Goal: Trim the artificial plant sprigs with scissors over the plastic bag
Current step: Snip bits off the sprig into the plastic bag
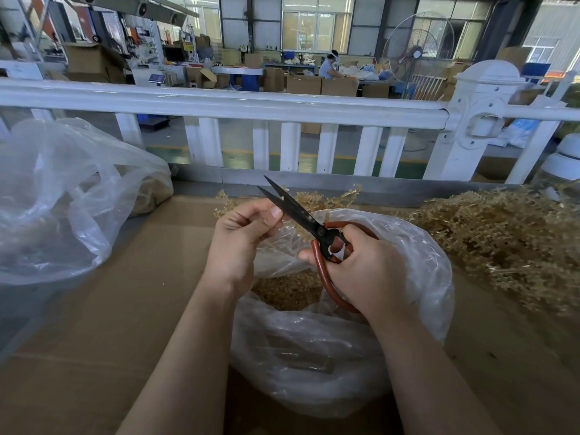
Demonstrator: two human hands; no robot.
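Beyond a white railing [219, 105] lies a factory hall with stacked cartons and a standing fan [419, 53], and on the near side of that railing a brown cardboard-covered desk [150, 277] carries the work. Centered below the railing sits a clear plastic bag [314, 356], its open mouth showing a heap of tan trimmings. Above the bag's mouth the left hand [238, 243] pinches a tan sprig [314, 199] whose fronds fan out toward the railing. Its partner, the right hand [367, 271], grips the red loop handles of the scissors [301, 215], blades slightly parted and pointing up toward the railing, just beside the left thumb. Right of the bag lies a big pile of sprigs [502, 243]; left of it slumps another clear bag [62, 199].
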